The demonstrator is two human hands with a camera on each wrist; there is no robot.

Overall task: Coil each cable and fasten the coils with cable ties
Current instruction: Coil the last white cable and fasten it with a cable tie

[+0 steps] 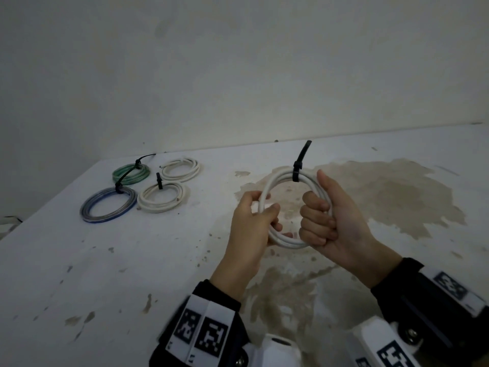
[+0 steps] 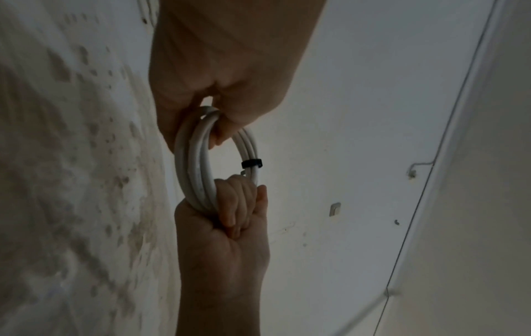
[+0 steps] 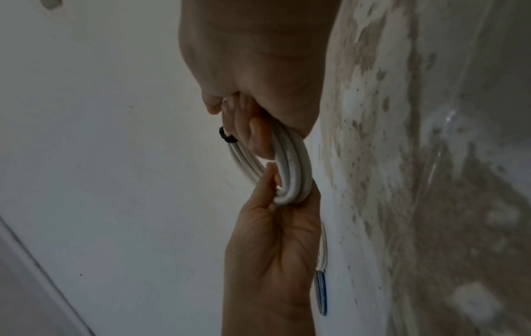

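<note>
Both hands hold a white cable coil upright above the table. A black cable tie wraps its top, tail pointing up. My left hand pinches the coil's left side between thumb and fingers. My right hand grips the right side in a fist, thumb up. In the left wrist view the coil hangs between both hands, with the tie on its far side. The right wrist view shows the coil and the tie by my fingers.
At the table's back left lie a green coil, a blue coil and two white coils; three carry black ties. The white table is stained brown under and right of my hands. A wall stands behind.
</note>
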